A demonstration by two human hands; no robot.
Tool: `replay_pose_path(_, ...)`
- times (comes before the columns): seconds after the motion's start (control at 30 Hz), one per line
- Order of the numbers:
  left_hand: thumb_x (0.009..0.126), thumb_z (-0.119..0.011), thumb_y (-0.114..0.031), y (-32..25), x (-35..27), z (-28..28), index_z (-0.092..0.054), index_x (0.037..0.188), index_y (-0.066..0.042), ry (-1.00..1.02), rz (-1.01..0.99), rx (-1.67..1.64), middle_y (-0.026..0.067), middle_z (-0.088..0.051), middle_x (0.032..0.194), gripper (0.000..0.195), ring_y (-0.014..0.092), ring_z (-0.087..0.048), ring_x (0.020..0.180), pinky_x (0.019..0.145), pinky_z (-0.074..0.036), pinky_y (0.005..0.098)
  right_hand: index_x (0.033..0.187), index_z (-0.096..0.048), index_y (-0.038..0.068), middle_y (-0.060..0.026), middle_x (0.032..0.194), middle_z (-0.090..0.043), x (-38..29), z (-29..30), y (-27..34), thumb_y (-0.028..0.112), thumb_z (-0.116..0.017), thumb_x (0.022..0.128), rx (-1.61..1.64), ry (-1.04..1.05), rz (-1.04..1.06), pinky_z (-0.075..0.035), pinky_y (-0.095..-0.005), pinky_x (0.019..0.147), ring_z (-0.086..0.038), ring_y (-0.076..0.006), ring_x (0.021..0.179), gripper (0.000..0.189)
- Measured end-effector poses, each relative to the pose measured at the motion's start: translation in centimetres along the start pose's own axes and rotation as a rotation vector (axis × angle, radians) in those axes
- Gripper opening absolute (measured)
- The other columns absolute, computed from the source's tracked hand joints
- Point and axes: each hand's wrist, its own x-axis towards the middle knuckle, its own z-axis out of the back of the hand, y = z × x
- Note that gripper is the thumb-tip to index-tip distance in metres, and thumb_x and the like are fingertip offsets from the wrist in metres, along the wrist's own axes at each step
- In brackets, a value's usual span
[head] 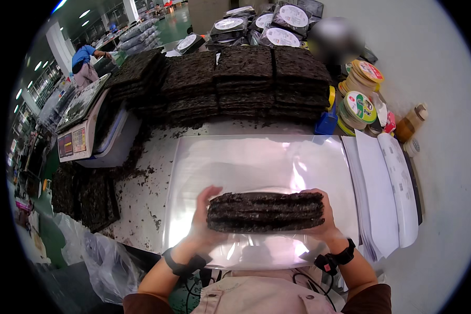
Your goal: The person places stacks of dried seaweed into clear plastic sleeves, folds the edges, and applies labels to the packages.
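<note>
Between my two hands is a thick stack of dark dried seaweed sheets [265, 212], its layered edge turned towards me. My left hand [205, 219] grips the stack's left end, and my right hand [322, 216] grips its right end. The stack is over clear plastic sheets or bags [235, 165] that lie on the table. Most of the fingers are hidden behind or beneath the seaweed. Both wrists wear black bands.
Tall seaweed piles [245, 78] line the table's back. A digital scale [74, 143] and a plastic bin [115, 147] stand left, above loose seaweed [96, 200]. Tape rolls [357, 110], a bottle [412, 121] and paper sheets [376, 188] are right. A person [83, 64] bends at far left.
</note>
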Motion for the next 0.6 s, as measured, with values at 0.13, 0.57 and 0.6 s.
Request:
replay_pose_path(0.13,0.041,-0.094,-0.033,-1.5,0.3,0.4,-0.018,0.139,-0.002,-0.161,-0.165,-0.146,0.0186,-0.045,0.126,0.128,0.028,-0.05,0.113,0.097,-0.043,0.0374,0.128,-0.037,0.004,-0.01,0.118,-0.051,0.2,-0.4,0.7,0.008,-0.086,0.059,0.037,0.1,0.075,-0.043,-0.0323,0.095,-0.052,-0.0192,0.109,0.085)
replay_pose_path(0.57,0.048,-0.091,-0.041,-1.8,-1.3,1.7,-0.015,0.139,-0.001,-0.044,-0.245,-0.104,0.0201,-0.048,0.118,0.125,0.03,-0.054,0.106,0.091,-0.047,0.0435,0.105,-0.06,0.002,-0.014,0.099,-0.058,-2.1,2.1,5.9,0.007,-0.063,0.076,-0.345,-0.122,0.478,-0.047,-0.0402,0.08,-0.056,-0.0316,0.084,0.029)
replay_pose_path(0.6,0.05,-0.09,-0.042,-2.6,-1.6,1.6,-0.027,0.132,0.0,-0.024,-0.029,-0.288,0.0193,-0.051,0.114,0.112,0.029,-0.058,0.101,0.088,-0.049,0.0442,0.099,-0.062,0.004,-0.0123,0.092,-0.061,-1.7,1.3,6.4,-0.003,-0.057,0.071,-0.3,-0.209,0.548,-0.049,-0.0367,0.071,-0.058,-0.0277,0.079,0.029)
